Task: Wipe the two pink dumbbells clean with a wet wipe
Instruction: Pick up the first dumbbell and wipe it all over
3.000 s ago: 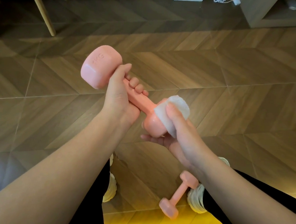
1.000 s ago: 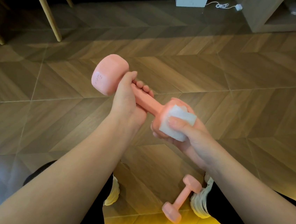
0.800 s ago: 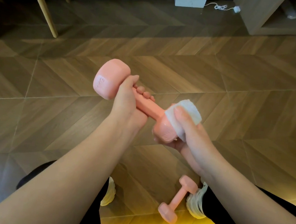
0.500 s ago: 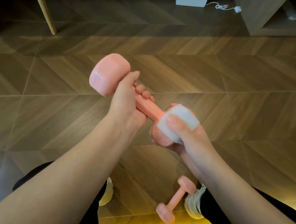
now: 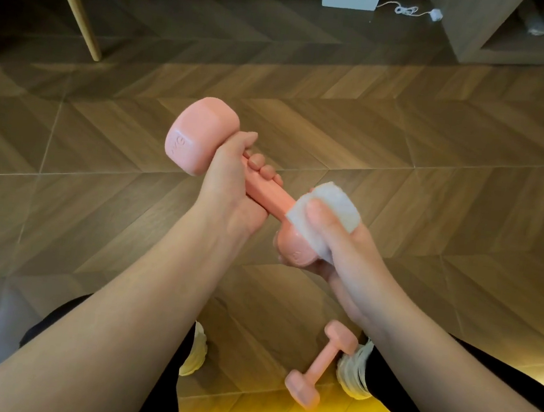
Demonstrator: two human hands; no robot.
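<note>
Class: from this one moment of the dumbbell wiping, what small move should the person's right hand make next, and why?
Probably slide the wet wipe along the bar toward the left hand: the right hand presses it on the held dumbbell at its near head, while the bar looks uncovered.

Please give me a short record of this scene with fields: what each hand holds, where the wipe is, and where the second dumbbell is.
left hand: grips the handle of the held dumbbell
right hand: presses the wet wipe on the dumbbell's near head
second dumbbell: lies on the floor beside the right shoe
</note>
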